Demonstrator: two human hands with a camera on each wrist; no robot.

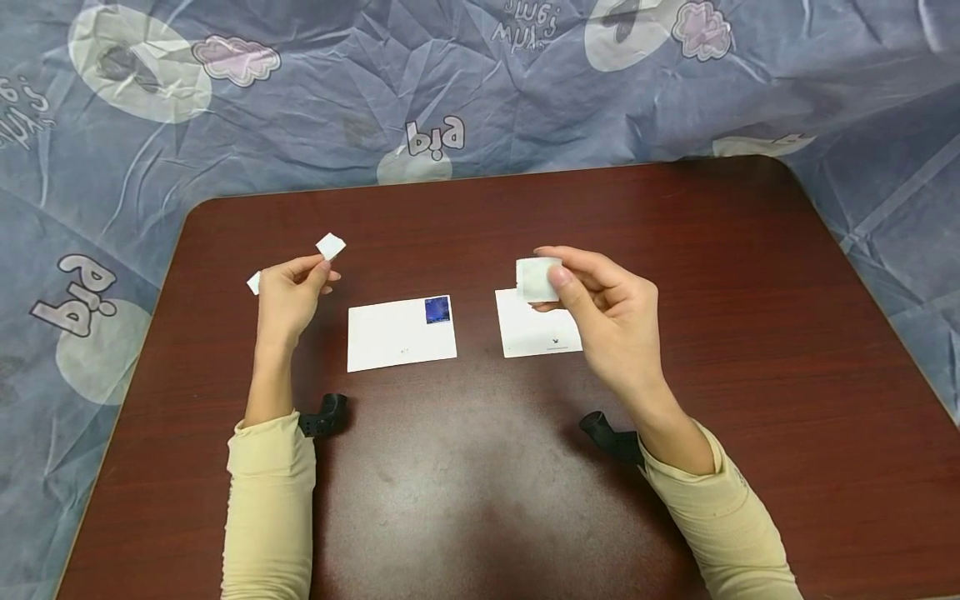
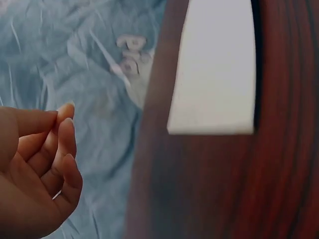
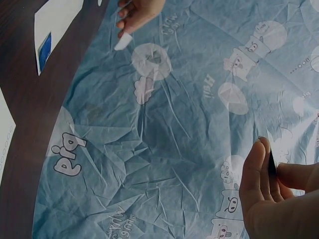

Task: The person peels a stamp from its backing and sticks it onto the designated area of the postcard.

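My left hand (image 1: pixel 288 296) pinches a small white paper piece (image 1: pixel 330 247) between thumb and fingertips, above the table's left part. In the left wrist view that piece cannot be made out. A stamp (image 1: pixel 534 280) is pinched by my right hand (image 1: pixel 622 325), its white back and toothed edge facing the head camera. Seen edge-on in the right wrist view, the stamp (image 3: pixel 272 164) looks dark on one side. Between the hands lies a white envelope (image 1: pixel 397 337) with a blue stamp (image 1: pixel 437 309) in its upper right corner. A second envelope (image 1: pixel 536 333) is partly hidden behind the right hand.
Another white paper scrap (image 1: pixel 253 283) shows beside the left wrist, mostly hidden. Both envelopes lie flat on the dark brown table (image 1: pixel 465 467). A blue patterned cloth (image 1: pixel 315 108) hangs behind the table. Black camera mounts (image 1: pixel 324 417) sit on both wrists.
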